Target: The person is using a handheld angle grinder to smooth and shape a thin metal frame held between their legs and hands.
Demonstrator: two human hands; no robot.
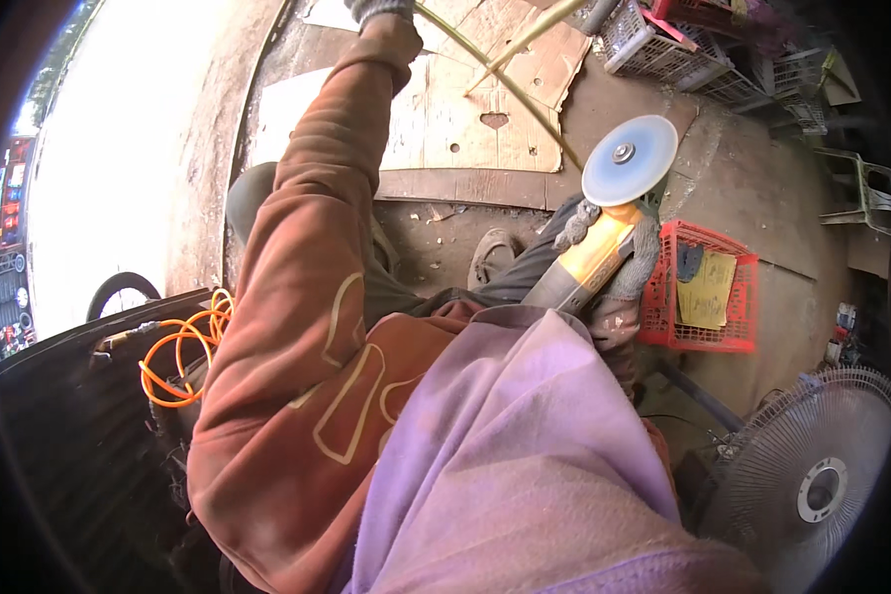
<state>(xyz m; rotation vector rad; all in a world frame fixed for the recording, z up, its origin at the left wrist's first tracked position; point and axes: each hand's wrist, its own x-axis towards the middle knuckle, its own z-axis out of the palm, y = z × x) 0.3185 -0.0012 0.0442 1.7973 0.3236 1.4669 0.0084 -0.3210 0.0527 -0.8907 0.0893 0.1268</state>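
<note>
A purple cloth (505, 445) drapes the chest closest in. Just past it, the gloved right hand (619, 262) wraps its fingers around a yellow angle grinder (589, 259), its pale disc (629, 158) facing up beside a red crate (703, 292). Farther off, the gloved left hand (378, 10) reaches a thin yellow-green bar (495, 79) over cardboard (465, 109); its fingers are cut off by the frame, so their grip cannot be told.

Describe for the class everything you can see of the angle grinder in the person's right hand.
The angle grinder has a yellow body that turns grey toward the rear and carries a pale blue-white round disc with a metal centre nut at its far end. The disc faces the camera. The right hand, in a grey knit glove, grips the body, holding it in the air above the dusty floor, beside a red crate.
</note>
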